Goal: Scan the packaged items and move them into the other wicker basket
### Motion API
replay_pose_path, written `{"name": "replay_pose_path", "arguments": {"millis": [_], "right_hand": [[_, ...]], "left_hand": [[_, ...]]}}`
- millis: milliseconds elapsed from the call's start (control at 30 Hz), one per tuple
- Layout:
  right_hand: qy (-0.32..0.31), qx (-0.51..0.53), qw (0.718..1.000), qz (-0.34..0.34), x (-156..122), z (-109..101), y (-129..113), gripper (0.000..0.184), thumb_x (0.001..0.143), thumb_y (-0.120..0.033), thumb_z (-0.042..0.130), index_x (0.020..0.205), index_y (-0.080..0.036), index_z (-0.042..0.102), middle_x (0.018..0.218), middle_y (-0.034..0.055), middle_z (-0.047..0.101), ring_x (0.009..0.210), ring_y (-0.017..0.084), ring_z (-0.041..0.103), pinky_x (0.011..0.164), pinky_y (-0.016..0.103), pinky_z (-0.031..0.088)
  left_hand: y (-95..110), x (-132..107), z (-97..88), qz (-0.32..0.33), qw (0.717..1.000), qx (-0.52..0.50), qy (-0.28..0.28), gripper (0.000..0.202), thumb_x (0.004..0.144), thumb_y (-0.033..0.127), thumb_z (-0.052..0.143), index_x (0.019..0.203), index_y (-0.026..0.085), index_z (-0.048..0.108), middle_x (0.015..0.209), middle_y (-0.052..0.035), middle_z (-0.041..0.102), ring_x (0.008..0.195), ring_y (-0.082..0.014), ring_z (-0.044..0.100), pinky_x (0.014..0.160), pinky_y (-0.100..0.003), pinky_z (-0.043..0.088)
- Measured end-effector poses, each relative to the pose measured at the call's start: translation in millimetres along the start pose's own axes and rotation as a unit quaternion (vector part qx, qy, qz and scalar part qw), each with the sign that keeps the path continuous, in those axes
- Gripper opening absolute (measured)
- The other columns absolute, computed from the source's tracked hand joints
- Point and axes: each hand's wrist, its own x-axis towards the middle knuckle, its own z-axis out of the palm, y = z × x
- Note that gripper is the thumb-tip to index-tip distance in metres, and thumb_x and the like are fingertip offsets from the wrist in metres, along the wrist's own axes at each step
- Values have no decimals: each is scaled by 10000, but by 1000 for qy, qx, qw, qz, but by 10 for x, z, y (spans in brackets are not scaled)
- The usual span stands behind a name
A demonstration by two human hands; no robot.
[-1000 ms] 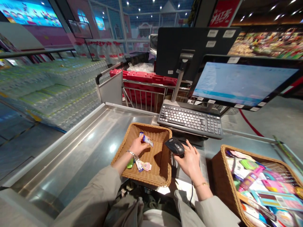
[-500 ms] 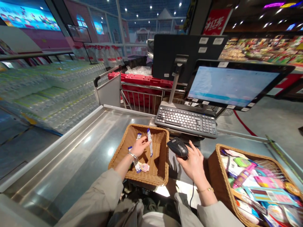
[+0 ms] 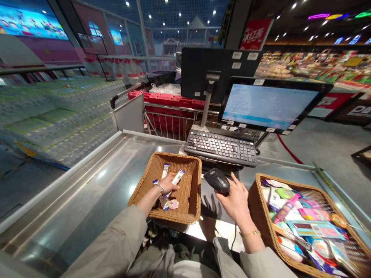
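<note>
Left hand (image 3: 167, 188) sits in the wicker basket (image 3: 162, 155), fingers loosely together over thin, light, floppy stick sachets (image 3: 177, 177) (can't tell if it's pinching one), easiest grabbed by the ends, while the right hand (image 3: 236, 200) curls its fingers around a light corded handheld barcode scanner (image 3: 216, 180), best held by the grip.

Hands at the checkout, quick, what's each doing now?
Left hand: can't tell if it's gripping the white packet.
Right hand: closed, holding a barcode scanner.
</note>
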Motion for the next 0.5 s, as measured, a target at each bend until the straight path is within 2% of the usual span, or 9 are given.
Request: {"name": "replay_pose_path", "arguments": {"millis": [67,133,300,433,500], "right_hand": [[-2,-1,1000,2,-14,-6,9,255,734,-328,541,934,-239,672,1230,38,655,1399,283,339,1089,502,249],[-3,-2,1000,0,-27,-10,18,264,731,-321,546,950,-240,670,1234,36,654,1401,285,338,1090,506,248],[-4,1,1000,-4,-46,-33,31,272,725,-308,553,964,-248,670,1246,20,648,1402,278,340,1098,500,243],[6,6,1000,-1,-56,-60,44,276,720,-300,555,964,-242,671,1254,29,645,1405,279,334,1104,501,233],[12,6,1000,-3,-65,-66,60,282,718,-293,557,971,-239,670,1248,32,647,1405,279,333,1101,507,234]], "left_hand": [[6,-31,-34,-1,998,69,11,608,605,199,813,1130,185,506,829,6,689,627,-133,647,579,-239,506],[52,-61,-63,3,989,144,34,509,601,186,800,1036,192,536,825,-4,690,691,-167,662,636,-263,499],[297,-157,-101,40,950,294,93,195,781,262,647,959,201,597,822,-83,695,834,-268,680,759,-366,481],[525,-232,-122,93,917,364,131,147,848,274,564,940,192,644,817,-116,706,930,-295,669,873,-438,458],[626,-250,-126,131,903,383,145,165,862,270,550,958,196,663,885,-126,726,1021,-297,643,969,-479,412]]}}
